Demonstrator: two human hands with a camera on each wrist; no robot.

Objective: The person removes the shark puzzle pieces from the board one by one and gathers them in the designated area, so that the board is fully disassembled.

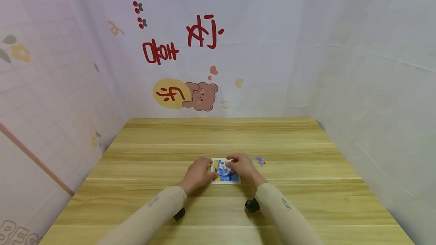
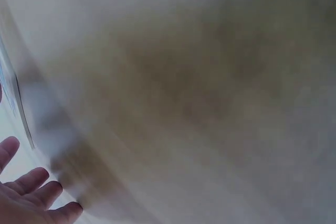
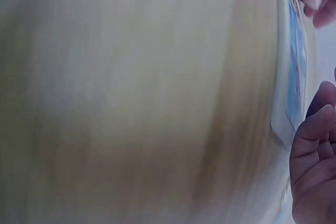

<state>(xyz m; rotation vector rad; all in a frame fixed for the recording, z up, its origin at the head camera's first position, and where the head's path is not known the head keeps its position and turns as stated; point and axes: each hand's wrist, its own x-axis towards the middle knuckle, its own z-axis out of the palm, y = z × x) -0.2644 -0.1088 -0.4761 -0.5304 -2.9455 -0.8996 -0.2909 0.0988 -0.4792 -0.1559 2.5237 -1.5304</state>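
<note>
A small jigsaw puzzle [image 1: 225, 178] in a white-edged frame lies on the table, printed in blue, yellow and white. My left hand [image 1: 198, 174] rests at its left side, the thumb reaching over the lower left edge. Its other fingers look loosely spread in the left wrist view, beside the board's edge. Over the upper right of the puzzle is my right hand [image 1: 243, 167], fingers bent and thumb toward the picture. In the right wrist view its fingertips are close together above the board [image 3: 283, 77]; I cannot tell whether a piece is between them.
Just right of the board, a few loose puzzle pieces [image 1: 260, 161] in blue and red lie on the wooden table [image 1: 153, 143], partly behind the right hand. Printed cloth walls [image 1: 265, 67] stand at the back and both sides. Dark wrist cameras sit under both sleeves.
</note>
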